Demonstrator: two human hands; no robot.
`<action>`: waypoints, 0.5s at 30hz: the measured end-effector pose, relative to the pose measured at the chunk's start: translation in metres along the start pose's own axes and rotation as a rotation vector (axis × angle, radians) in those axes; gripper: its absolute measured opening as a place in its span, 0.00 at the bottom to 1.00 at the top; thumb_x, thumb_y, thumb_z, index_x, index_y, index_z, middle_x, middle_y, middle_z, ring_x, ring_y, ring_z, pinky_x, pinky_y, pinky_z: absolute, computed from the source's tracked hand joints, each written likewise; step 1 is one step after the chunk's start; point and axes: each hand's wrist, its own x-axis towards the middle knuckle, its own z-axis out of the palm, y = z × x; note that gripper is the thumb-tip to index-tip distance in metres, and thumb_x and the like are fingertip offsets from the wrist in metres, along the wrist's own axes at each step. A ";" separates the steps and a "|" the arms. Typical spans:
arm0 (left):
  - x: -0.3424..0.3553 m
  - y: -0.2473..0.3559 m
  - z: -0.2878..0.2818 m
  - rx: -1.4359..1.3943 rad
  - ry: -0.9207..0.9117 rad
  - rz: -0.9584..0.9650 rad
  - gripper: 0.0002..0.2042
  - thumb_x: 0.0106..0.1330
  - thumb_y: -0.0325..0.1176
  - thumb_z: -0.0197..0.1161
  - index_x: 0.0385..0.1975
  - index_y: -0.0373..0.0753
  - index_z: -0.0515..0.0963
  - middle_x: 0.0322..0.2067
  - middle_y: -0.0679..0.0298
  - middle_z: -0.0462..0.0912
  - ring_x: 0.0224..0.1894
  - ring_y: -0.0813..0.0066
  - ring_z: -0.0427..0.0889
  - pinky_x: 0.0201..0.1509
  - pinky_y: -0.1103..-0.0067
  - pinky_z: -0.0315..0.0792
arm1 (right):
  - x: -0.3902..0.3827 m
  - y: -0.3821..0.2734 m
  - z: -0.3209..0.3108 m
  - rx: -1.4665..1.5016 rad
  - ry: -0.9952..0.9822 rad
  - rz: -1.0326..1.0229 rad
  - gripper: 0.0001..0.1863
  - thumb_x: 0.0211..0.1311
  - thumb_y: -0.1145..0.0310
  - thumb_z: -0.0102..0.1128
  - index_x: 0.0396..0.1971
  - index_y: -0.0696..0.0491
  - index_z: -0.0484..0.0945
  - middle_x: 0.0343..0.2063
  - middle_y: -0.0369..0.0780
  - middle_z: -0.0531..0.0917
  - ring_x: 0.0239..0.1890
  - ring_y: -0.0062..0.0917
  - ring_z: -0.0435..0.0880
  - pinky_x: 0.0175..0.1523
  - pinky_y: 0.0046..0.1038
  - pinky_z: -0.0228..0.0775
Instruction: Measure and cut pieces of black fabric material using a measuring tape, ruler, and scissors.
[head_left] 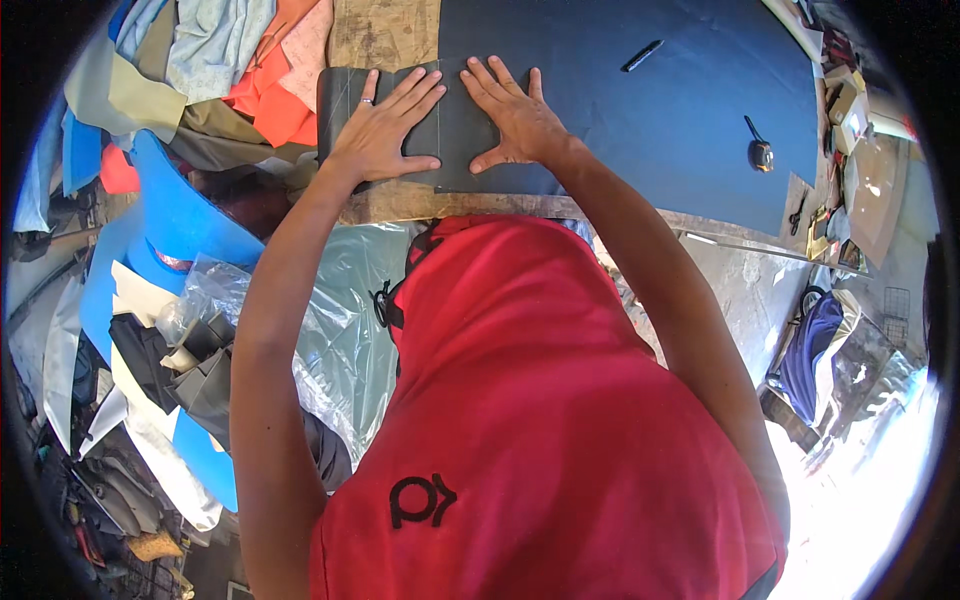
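A wide black sheet [640,130], smooth like vinyl or leather, lies flat over the worktable. At its left end is a narrower black piece [335,100] with thin pale lines drawn on it; an edge runs between the two. My left hand [392,125], with a ring on one finger, presses flat on the lined piece, fingers spread. Just right of that edge, my right hand [512,118] lies flat on the black sheet, fingers also spread. Neither hand grips anything. A dark marker or pen [642,55] and a small shiny tool with a thin dark handle [760,153] rest on the sheet.
Fabric scraps [215,60] pile up at the table's far left. Below them are blue sheets [165,215] and clear plastic wrap [365,290]. Scissors [797,215] lie near the right corner, beside boxes and clutter [850,120]. Wooden tabletop [385,30] shows at the back.
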 end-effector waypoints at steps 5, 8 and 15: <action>0.002 -0.001 -0.001 -0.002 -0.008 -0.003 0.52 0.59 0.65 0.65 0.81 0.49 0.53 0.83 0.72 0.51 0.84 0.74 0.44 0.83 0.42 0.34 | -0.001 0.003 0.003 0.024 0.027 -0.001 0.79 0.30 0.21 0.73 0.83 0.44 0.47 0.84 0.34 0.46 0.85 0.39 0.40 0.76 0.75 0.42; 0.002 -0.002 -0.001 -0.006 -0.004 -0.003 0.52 0.59 0.65 0.66 0.81 0.49 0.53 0.83 0.73 0.51 0.84 0.74 0.44 0.83 0.42 0.34 | 0.000 0.002 0.002 0.006 0.023 0.002 0.79 0.30 0.20 0.72 0.83 0.44 0.47 0.84 0.34 0.46 0.85 0.39 0.40 0.76 0.75 0.41; 0.007 -0.007 -0.002 0.003 -0.017 -0.002 0.52 0.59 0.64 0.66 0.81 0.49 0.53 0.83 0.73 0.51 0.84 0.75 0.44 0.83 0.42 0.34 | 0.006 0.005 -0.004 -0.044 -0.013 0.020 0.79 0.30 0.19 0.71 0.83 0.43 0.47 0.83 0.34 0.47 0.85 0.39 0.40 0.76 0.75 0.41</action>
